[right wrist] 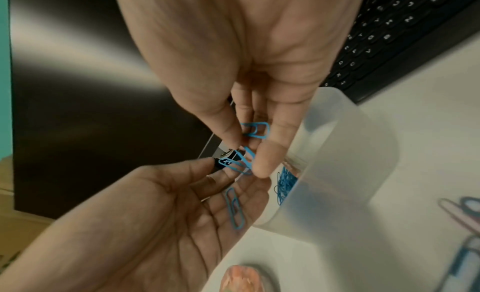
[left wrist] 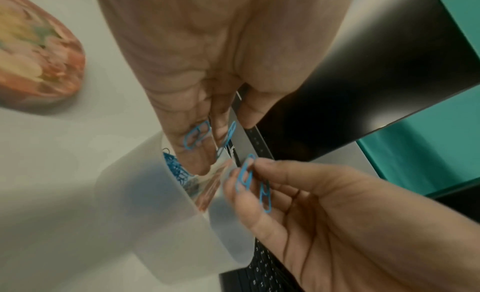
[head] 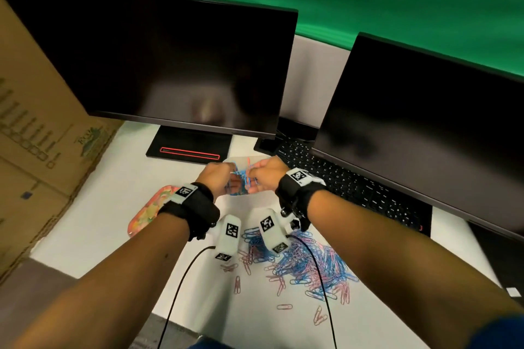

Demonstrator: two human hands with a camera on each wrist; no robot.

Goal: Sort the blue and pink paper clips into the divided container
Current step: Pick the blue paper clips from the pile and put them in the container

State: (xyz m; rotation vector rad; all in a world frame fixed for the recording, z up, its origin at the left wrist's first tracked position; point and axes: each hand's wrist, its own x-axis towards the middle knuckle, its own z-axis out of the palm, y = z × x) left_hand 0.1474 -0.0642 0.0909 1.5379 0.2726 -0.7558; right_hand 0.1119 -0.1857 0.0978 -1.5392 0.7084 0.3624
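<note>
Both hands meet over the translucent divided container [head: 243, 161] behind the loose pile of blue and pink paper clips [head: 306, 261]. My left hand [head: 224, 178] is cupped palm up with a blue clip [right wrist: 235, 208] lying on its fingers, and its thumb and fingertips hold a small tangle of blue clips [right wrist: 237, 162]. My right hand [head: 259, 176] pinches that same tangle from above and has another blue clip [right wrist: 255, 129] against its fingers. In the container [left wrist: 145, 194], one compartment holds blue clips [left wrist: 176, 169] and the one beside it shows pink.
A black keyboard [head: 340, 178] lies right of the container, under the right monitor [head: 425, 127]. The left monitor's stand [head: 190, 147] is just behind. A pink patterned tray [head: 150, 210] sits to the left, cardboard boxes [head: 42, 136] beyond it. Wrist-camera cables cross the clip pile.
</note>
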